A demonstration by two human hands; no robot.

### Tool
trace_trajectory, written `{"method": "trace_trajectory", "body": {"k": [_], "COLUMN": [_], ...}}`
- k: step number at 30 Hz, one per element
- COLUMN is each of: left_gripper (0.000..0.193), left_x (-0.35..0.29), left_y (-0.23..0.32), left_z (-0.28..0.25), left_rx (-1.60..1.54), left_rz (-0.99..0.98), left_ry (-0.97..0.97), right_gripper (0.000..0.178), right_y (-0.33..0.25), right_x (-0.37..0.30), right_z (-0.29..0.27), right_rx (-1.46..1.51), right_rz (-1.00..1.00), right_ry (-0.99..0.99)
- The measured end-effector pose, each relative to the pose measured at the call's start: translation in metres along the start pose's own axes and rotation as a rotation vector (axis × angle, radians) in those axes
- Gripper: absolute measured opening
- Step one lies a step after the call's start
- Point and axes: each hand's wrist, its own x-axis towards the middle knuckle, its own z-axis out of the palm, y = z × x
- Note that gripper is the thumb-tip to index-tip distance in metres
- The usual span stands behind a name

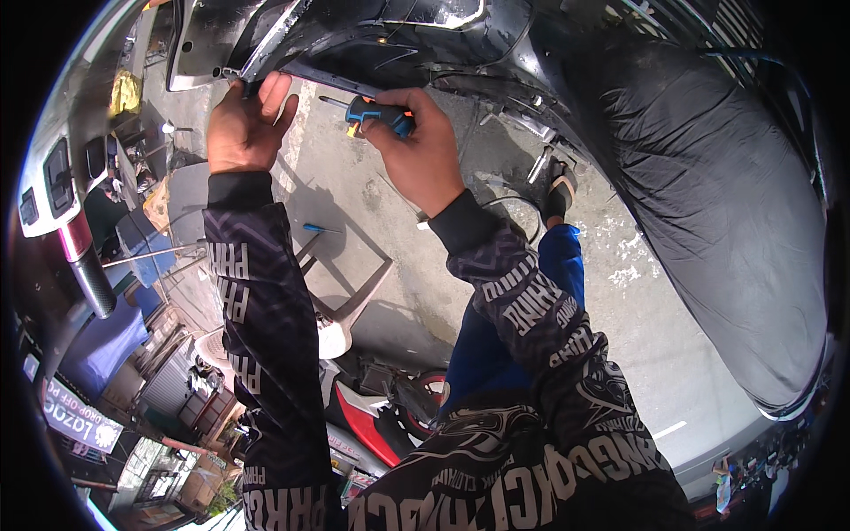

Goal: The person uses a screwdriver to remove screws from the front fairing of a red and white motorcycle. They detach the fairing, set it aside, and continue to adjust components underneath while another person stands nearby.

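Observation:
My right hand (423, 150) is wrapped round the handle of a screwdriver (376, 115) with a blue and black grip. Its short shaft points left, just below a long dark strip at the lower edge of a black vehicle body (460, 44). My left hand (243, 128) is raised to the same edge, palm showing, with thumb and fingers apart. Its fingertips are at the panel's underside, close to a metal bracket (274, 44), and some are partly hidden there. On the ground below lies a second tool with a blue handle (313, 227), apparently another screwdriver.
A chair-like frame (367, 292) stands under my arms, with a red and white motorcycle (363, 425) behind it. A dark fabric cover (726, 230) drapes a large shape on the right. Metal parts (540, 159) lie beside my sandalled foot (561, 186). Stalls and clutter line the left.

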Motion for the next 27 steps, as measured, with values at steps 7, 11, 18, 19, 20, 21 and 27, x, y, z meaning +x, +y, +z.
{"method": "trace_trajectory", "body": {"k": [7, 11, 18, 19, 20, 21, 27], "left_gripper": [0.022, 0.042, 0.078, 0.073, 0.07, 0.064, 0.056], "left_x": [0.006, 0.005, 0.014, 0.018, 0.021, 0.024, 0.033], "left_y": [0.003, -0.026, -0.016, -0.011, -0.006, -0.004, -0.002], "left_z": [-0.035, -0.03, 0.001, 0.005, 0.009, 0.013, 0.032], "left_rx": [0.054, -0.28, -0.761, -0.765, -0.784, -0.697, -0.501], "left_rz": [-0.055, -0.005, -0.104, -0.127, -0.166, -0.145, 0.145], "left_ry": [-0.313, -0.337, -0.295, -0.243, -0.156, -0.108, -0.162], "right_gripper": [0.033, 0.032, 0.026, 0.025, 0.024, 0.024, 0.024], "right_y": [0.021, 0.016, -0.001, 0.0, 0.002, 0.005, -0.018], "right_x": [0.032, 0.029, 0.013, 0.011, 0.009, 0.006, -0.019], "right_z": [0.01, 0.006, -0.029, -0.032, -0.034, -0.036, -0.039], "right_rx": [0.029, 0.359, 0.207, 0.164, 0.163, 0.157, 0.125], "right_rz": [0.078, 0.378, 0.661, 0.664, 0.667, 0.668, 0.648], "right_ry": [-0.098, -0.218, -0.219, -0.226, -0.227, -0.228, -0.232]}}
